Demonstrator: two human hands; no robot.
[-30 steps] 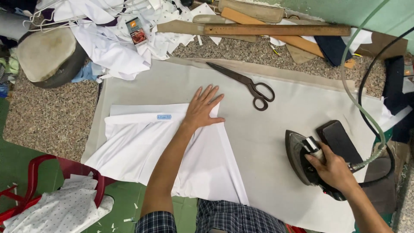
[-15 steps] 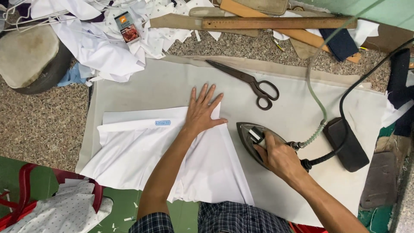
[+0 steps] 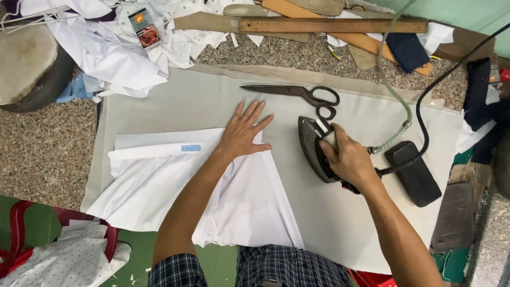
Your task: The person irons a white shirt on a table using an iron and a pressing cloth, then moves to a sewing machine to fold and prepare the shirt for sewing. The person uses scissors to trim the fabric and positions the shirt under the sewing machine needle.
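Left hand [image 3: 243, 134]: fingers spread flat, palm down, grasping nothing, pressing far-right corner of white garment [image 3: 175, 186], which lies folded on grey pressing cloth [image 3: 223, 98], near-left of centre. Right hand [image 3: 348, 159]: fingers clenched round handle of dark iron [image 3: 314, 146], nose pointing far, sole on cloth just right of garment edge; black iron rest [image 3: 413, 172] just right of it. Scissors [image 3: 297, 94] lie far of the iron, apart from it; wooden ruler [image 3: 332, 25] at far edge; fabric scraps [image 3: 122, 48] far left.

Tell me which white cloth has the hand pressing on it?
The left hand presses the flat, folded white cloth with a blue tag; the other white cloths lie crumpled, untouched.
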